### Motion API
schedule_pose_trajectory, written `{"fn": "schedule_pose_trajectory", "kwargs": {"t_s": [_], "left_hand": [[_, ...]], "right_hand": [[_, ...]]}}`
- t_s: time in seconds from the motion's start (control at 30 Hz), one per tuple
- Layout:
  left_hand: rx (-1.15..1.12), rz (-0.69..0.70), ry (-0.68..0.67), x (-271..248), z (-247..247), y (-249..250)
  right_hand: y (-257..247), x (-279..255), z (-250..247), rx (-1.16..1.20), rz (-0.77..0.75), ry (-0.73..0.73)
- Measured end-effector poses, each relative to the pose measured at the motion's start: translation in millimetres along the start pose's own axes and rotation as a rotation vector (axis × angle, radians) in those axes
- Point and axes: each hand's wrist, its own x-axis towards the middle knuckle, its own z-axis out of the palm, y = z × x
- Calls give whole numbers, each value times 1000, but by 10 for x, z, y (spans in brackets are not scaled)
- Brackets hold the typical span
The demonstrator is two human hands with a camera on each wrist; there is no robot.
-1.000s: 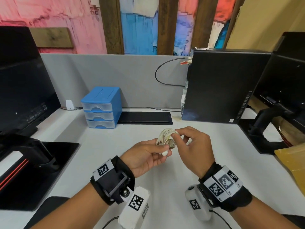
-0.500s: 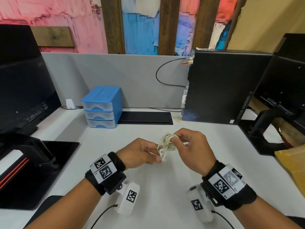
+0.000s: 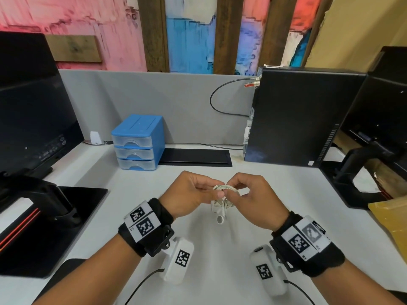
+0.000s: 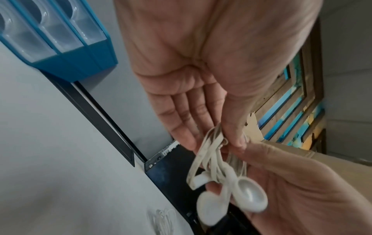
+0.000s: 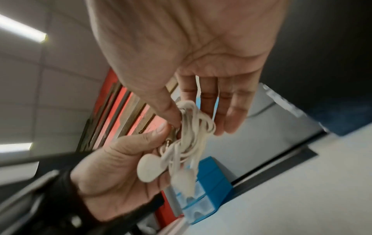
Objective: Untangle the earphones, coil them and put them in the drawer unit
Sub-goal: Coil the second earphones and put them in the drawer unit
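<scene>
Both hands have turned knuckles-up since a second ago; left hand [image 3: 189, 194] and right hand [image 3: 255, 197] pinch the earphones [image 3: 221, 201] above the counter's [image 3: 220, 271] middle, buds dangling. I should keep loops tight, tucking the plug.

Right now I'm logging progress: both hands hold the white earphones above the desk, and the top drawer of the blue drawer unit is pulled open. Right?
Not quite. Both the left hand and the right hand do pinch the white earphones above the desk, but the head view shows all three drawers of the blue drawer unit closed, the top one included.
</scene>
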Motion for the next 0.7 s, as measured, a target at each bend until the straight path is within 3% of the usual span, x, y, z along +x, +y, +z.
{"fn": "schedule_pose_trajectory", "kwargs": {"t_s": [0.13, 0.2, 0.47, 0.6, 0.7], "left_hand": [[-131, 3, 94, -2, 8, 48], [-213, -33, 144, 8, -11, 59], [-231, -163, 319, 71, -75, -21], [-348, -233, 398, 144, -131, -47], [-454, -253, 467, 240, -261, -67]], "right_hand": [[-66, 33, 40, 545, 259, -105], [-97, 19, 111, 687, 310, -137], [-71, 164, 311, 935, 397, 66], [-81, 339, 414, 1012, 462, 237], [-118, 552, 541, 1017, 472, 252]]}}
